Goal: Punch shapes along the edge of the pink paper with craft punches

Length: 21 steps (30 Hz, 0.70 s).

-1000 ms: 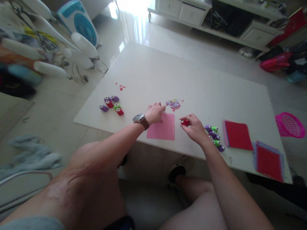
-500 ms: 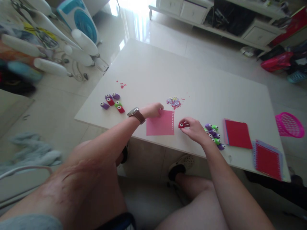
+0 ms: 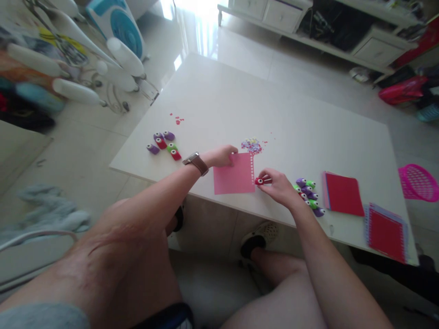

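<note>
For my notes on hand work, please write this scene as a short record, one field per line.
Left hand: holds the pink paper at its far edge
Right hand: pinches a red punch at the paper's right edge
Holes: a row along that right edge
Paper bits: small pile beyond the paper
Other punches: groups at left and right
Stacks: two, red on top, at right

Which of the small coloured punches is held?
The red rounded punch in the right hand, by the pink square paper; the others lie on the white table.
</note>
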Each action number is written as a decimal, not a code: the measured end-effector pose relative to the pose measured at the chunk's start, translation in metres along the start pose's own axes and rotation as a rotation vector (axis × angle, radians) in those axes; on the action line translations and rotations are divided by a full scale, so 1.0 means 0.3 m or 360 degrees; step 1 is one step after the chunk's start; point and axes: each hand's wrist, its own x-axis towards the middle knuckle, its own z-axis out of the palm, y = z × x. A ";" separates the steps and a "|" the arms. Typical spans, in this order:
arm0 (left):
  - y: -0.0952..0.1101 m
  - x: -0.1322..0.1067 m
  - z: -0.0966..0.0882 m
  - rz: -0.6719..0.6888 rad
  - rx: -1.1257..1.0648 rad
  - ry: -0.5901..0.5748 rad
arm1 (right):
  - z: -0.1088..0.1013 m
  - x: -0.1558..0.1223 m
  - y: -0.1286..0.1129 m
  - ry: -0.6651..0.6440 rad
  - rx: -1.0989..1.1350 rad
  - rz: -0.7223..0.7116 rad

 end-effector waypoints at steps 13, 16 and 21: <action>-0.006 0.000 0.003 0.0007 -0.0008 0.0005 | -0.003 -0.002 -0.006 -0.0004 -0.0003 -0.0016; -0.006 0.002 0.004 0.0000 0.0008 0.0003 | -0.002 -0.002 -0.007 -0.0007 0.0000 -0.0014; -0.004 0.000 0.005 -0.0001 0.0032 0.0010 | -0.002 -0.003 -0.008 -0.0014 -0.0012 -0.0008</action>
